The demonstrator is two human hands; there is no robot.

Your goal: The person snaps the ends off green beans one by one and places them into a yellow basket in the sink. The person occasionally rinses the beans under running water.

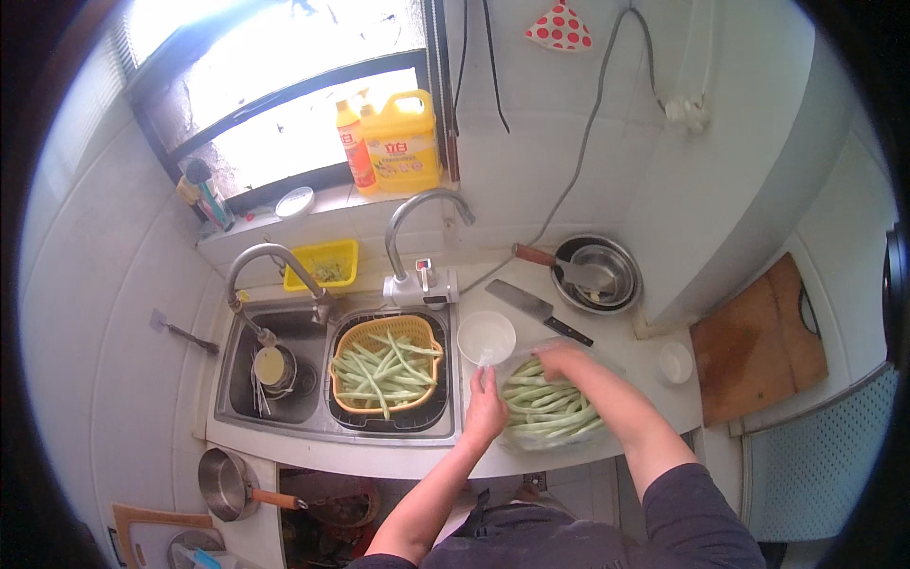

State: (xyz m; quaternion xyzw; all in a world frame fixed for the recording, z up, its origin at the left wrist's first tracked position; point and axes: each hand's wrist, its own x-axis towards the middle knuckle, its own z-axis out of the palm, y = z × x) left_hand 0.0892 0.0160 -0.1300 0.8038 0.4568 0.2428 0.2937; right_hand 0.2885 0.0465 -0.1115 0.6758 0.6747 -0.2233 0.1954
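Observation:
A clear plastic bag full of long green beans lies on the counter in front of me. My left hand pinches the bag's left edge between its fingertips, just below a white bowl. At the upper end of the bag, my right hand reaches in over the beans. Its fingertips are partly hidden, so what they grip cannot be made out. More green beans are heaped in a yellow plastic basket, which sits in the right sink basin.
A cleaver with a black handle lies behind the bag. Beyond it, nested metal bowls hold a wooden-handled spatula. A small white bowl and a wooden cutting board are at right. Two faucets rise over the sink.

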